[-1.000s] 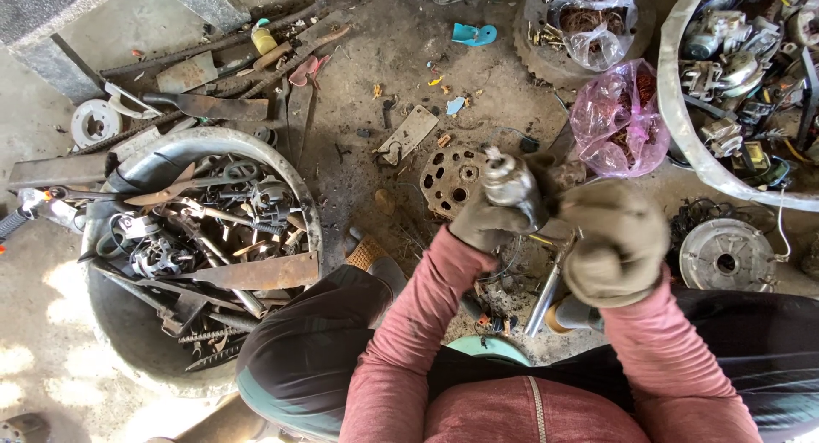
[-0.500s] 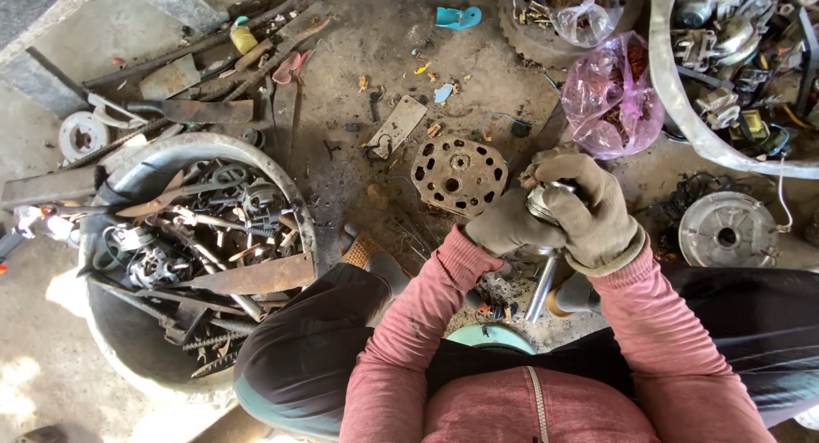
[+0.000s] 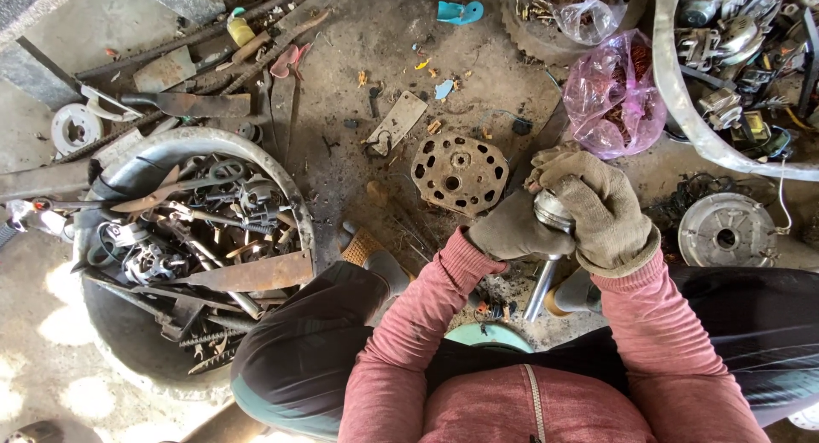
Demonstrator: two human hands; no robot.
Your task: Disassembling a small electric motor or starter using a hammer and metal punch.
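Both gloved hands grasp one metal part [image 3: 553, 211] — left hand [image 3: 512, 231] beneath, right hand [image 3: 601, 208] wrapped over it.

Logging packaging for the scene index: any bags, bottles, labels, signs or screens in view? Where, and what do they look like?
Pink plastic bag: upper right, beside the big tub, translucent, bulging with coppery wire.
Clear plastic bag: top edge, in a round container, crumpled, brownish wire inside.
Small bottle: top left among scrap, yellow with greenish cap, lying tilted.
No signs or screens; no label is readable.
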